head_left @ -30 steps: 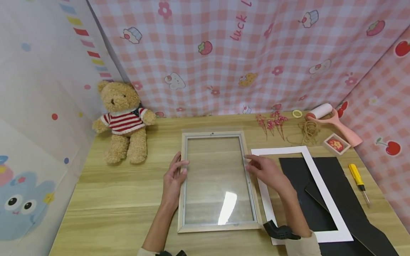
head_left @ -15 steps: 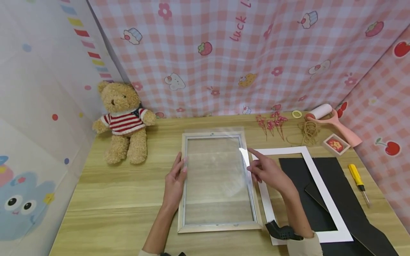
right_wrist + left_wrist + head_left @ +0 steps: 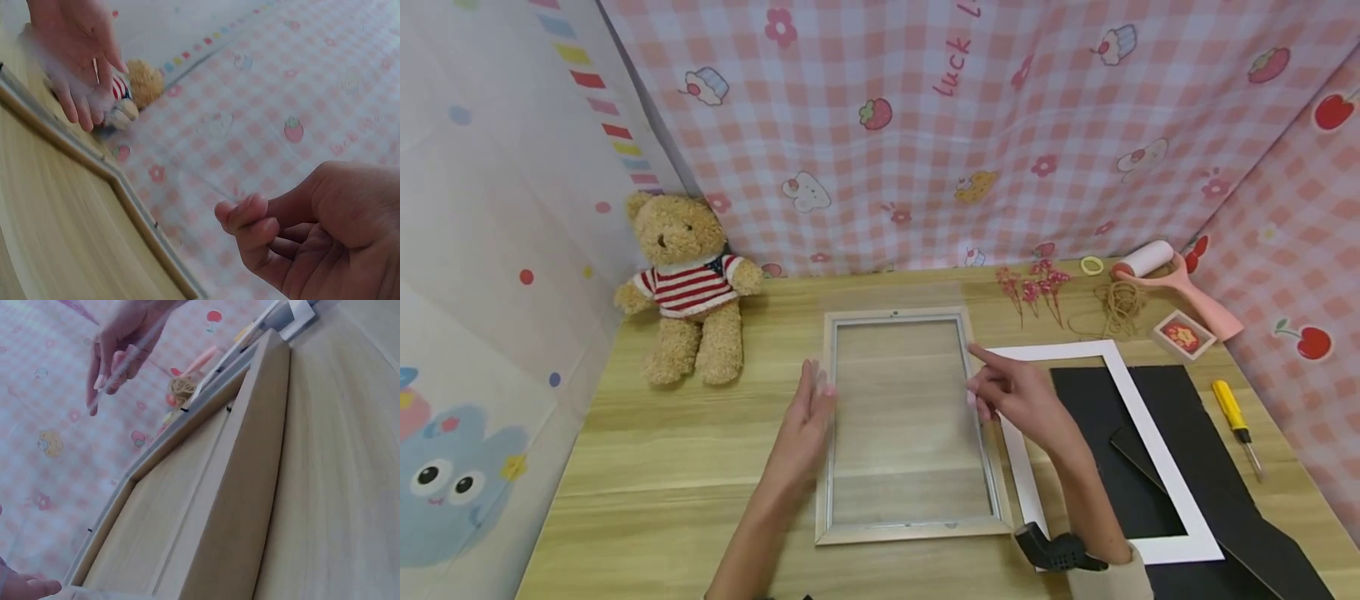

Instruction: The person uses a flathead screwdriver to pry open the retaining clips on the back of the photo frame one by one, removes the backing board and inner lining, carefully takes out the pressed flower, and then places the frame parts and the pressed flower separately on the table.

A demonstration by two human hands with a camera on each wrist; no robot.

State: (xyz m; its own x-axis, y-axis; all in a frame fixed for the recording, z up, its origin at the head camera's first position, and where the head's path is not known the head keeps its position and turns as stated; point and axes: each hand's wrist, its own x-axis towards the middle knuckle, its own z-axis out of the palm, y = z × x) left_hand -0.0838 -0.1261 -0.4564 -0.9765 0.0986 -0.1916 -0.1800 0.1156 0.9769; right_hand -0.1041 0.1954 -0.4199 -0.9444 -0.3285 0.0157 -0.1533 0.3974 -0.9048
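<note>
While a tan teddy bear in a red-and-white striped sweater [image 3: 688, 287] sits at the far left of the pale wooden table [image 3: 647, 467], the left hand [image 3: 805, 425] hovers with straight, close-set fingers at the left edge of a clear glass pane [image 3: 898, 375]. That pane is lifted just above the rectangular light wooden picture frame [image 3: 910, 531] lying flat mid-table. On the pane's right edge, the right hand [image 3: 1015, 396] has curled fingers and forefinger extended. Further right lie a white mat board [image 3: 1150, 433] and black backing sheets [image 3: 1202, 454].
</note>
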